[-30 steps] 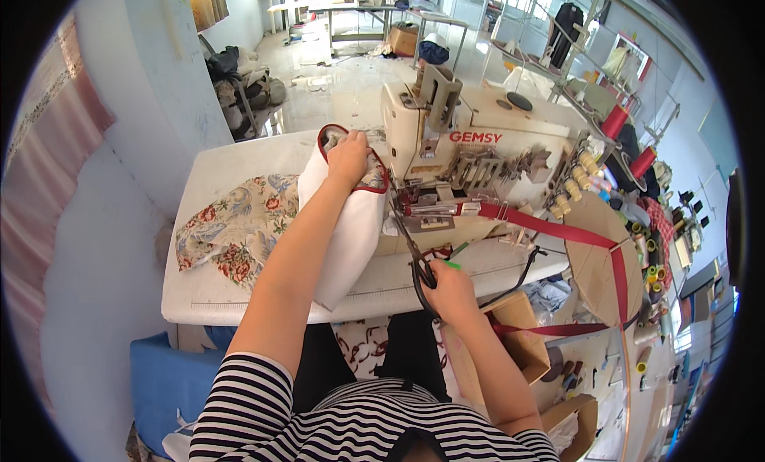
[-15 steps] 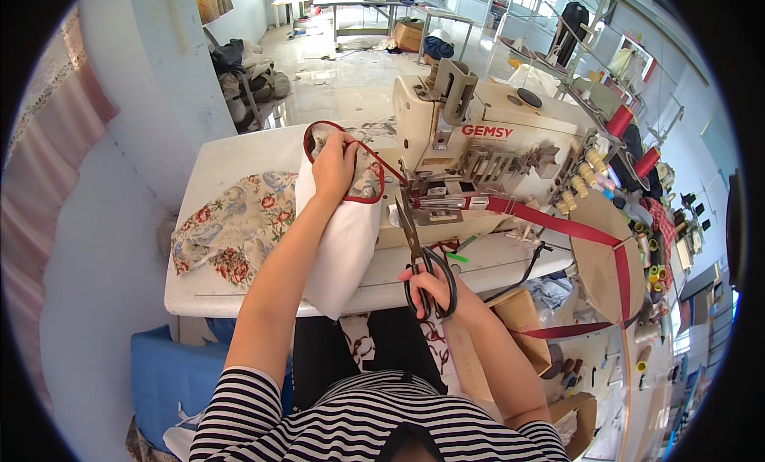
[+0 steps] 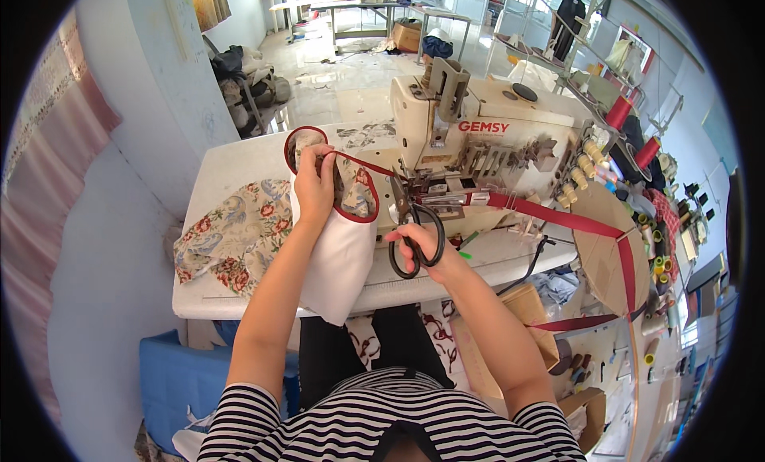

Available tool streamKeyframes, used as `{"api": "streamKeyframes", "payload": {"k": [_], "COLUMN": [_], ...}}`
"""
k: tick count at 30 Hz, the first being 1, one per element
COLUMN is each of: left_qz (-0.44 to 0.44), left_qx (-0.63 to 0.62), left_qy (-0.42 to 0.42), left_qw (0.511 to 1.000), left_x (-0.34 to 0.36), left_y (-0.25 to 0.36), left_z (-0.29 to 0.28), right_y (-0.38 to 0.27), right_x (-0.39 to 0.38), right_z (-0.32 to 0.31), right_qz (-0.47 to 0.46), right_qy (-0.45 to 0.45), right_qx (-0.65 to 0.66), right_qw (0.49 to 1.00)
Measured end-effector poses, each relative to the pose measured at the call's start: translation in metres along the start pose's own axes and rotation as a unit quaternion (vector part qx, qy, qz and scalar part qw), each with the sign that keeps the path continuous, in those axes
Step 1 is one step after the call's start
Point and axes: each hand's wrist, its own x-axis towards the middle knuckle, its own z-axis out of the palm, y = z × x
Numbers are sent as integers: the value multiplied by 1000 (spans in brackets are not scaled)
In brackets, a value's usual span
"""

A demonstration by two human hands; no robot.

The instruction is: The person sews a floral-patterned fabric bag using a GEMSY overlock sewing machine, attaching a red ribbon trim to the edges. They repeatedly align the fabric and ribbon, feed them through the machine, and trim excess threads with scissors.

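My left hand (image 3: 316,183) is closed on a fabric piece (image 3: 335,259), white outside with a floral inner side and a dark red bound edge. From that edge a narrow red binding strip (image 3: 370,166) runs taut to the sewing machine (image 3: 486,131). A pair of black-handled scissors (image 3: 416,215) is in my right hand (image 3: 422,251), fingers through the handles. Its blades are spread and point away from me, their tips by the strip near the machine's needle area. Whether they touch the strip I cannot tell. Floral fabric (image 3: 239,235) lies at left on the table.
Wide red tape (image 3: 558,217) feeds into the machine from a cardboard disc (image 3: 602,255) at right. Thread cones (image 3: 586,167) stand behind it. A green-tipped pen (image 3: 464,255) lies on the sewing table (image 3: 211,302). Blue cloth (image 3: 179,390) hangs below left.
My right hand has moved the scissors forward, up to the strip by the machine. My left hand has shifted left with the fabric, and more of the strip shows.
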Motion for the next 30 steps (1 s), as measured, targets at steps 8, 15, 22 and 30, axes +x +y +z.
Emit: {"api": "streamKeyframes", "payload": {"k": [8, 15, 22, 30], "left_qz": [-54, -159, -273, -375], "left_qx": [-19, 50, 23, 88], "left_qy": [-124, -53, 111, 159], "left_qw": [991, 985, 955, 909], "left_x": [-6, -91, -128, -148], "left_y": [-7, -16, -18, 7], "left_z": [-54, -185, -229, -306], "right_y": [57, 171, 103, 80], "right_x": [-123, -224, -193, -121], "right_z": [10, -154, -376, -321], "right_qz": [16, -32, 13, -8], "right_qy": [162, 529, 532, 504], "right_qx": [-156, -306, -631, -630], "right_qw": [974, 791, 565, 591]}}
